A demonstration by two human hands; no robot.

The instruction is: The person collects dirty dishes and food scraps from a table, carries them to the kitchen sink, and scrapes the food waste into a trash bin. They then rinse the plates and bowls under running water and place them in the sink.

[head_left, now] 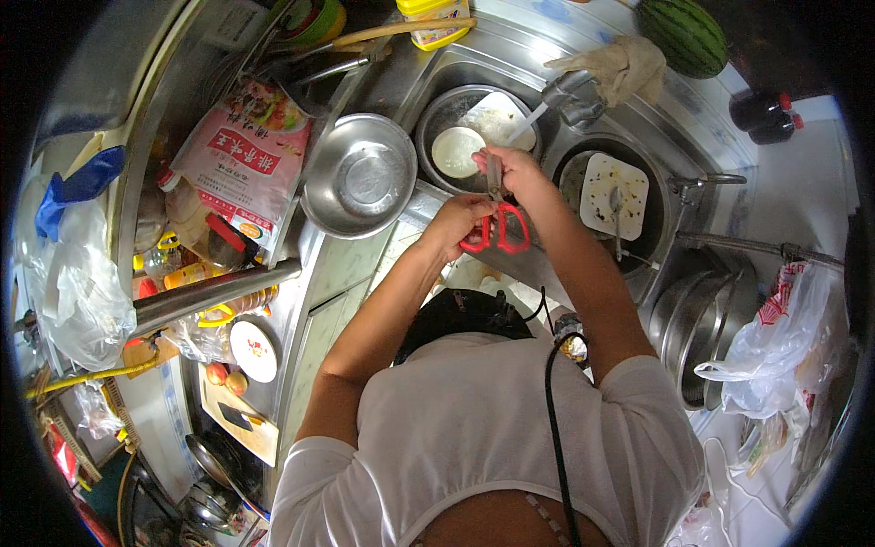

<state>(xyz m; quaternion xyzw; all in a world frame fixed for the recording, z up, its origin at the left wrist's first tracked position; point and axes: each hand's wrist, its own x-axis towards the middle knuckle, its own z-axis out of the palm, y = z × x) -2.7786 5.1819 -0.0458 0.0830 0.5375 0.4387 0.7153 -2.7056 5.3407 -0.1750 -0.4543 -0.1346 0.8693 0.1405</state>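
Red-handled kitchen scissors [511,236] are held between my hands over the sink's front edge, handles towards me. My left hand [459,222] grips them around the handle and pivot area. My right hand [517,171] is at the metal blades, its fingers partly hidden behind them. Just beyond, a metal basin [425,113] in the left sink holds a round pale bowl [456,152] and a white dish [502,113]. From the faucet [571,92], a stream of water runs down into this basin.
In the right sink, a soiled square plate [601,212] carries a spoon [616,205]. A steel bowl [362,174] stands left of the sinks. A watermelon [683,37] lies behind; a cloth [632,68] drapes over the faucet. Steel basins [711,321] and plastic bags [772,362] are at right.
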